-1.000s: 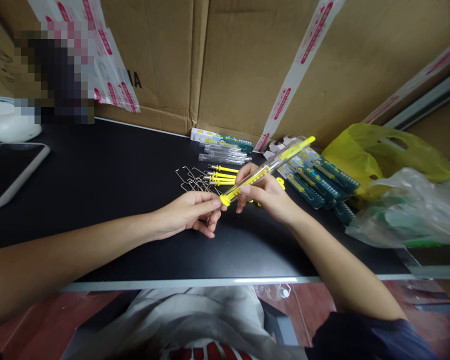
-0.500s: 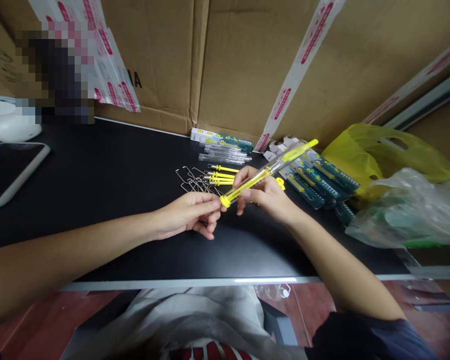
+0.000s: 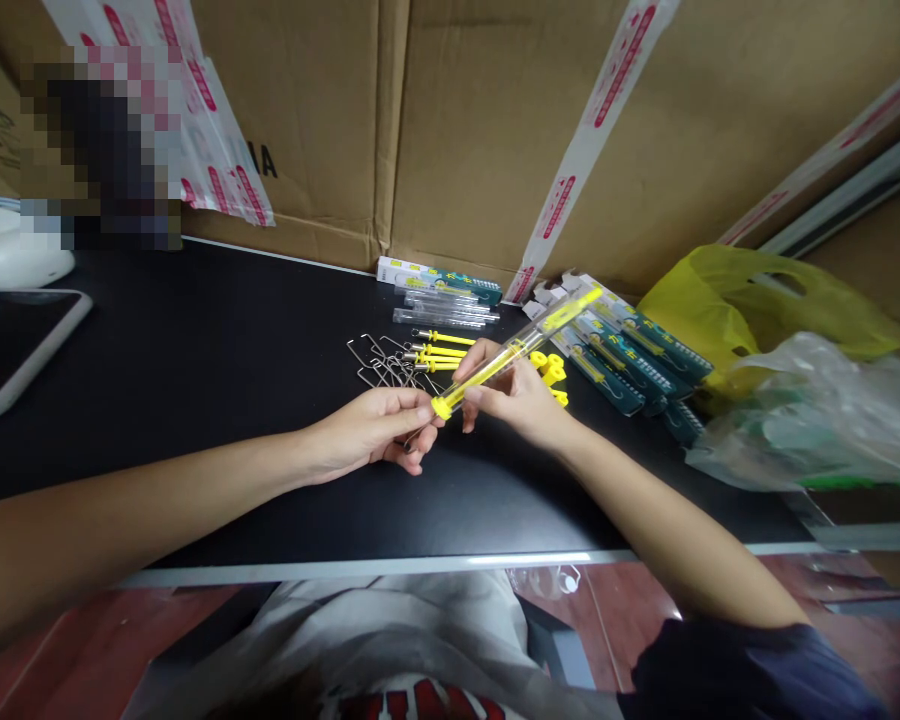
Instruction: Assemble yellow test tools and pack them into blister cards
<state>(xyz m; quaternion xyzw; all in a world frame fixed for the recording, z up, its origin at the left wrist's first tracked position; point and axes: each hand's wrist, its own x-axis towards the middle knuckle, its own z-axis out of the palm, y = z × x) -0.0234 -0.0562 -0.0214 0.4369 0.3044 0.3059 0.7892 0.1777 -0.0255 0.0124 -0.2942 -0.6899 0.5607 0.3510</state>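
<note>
We hold the tube point(image 3: 521, 347) aslant above the desk point(image 3: 255, 340): left hand point(image 3: 379, 425) pinching its collared end, right hand point(image 3: 521, 400) clamped around its middle, apparently for steadiness. Rods point(image 3: 450, 339) lie grouped on the desk, presumably for easy reach.

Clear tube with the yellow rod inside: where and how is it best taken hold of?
Probably around the lower half of the clear tube, coming from the person's right, as the right grip does. It is straight and slim and slants away to the right, so a grip can close across it; the yellow collar at its near end is at the left grip.
</note>
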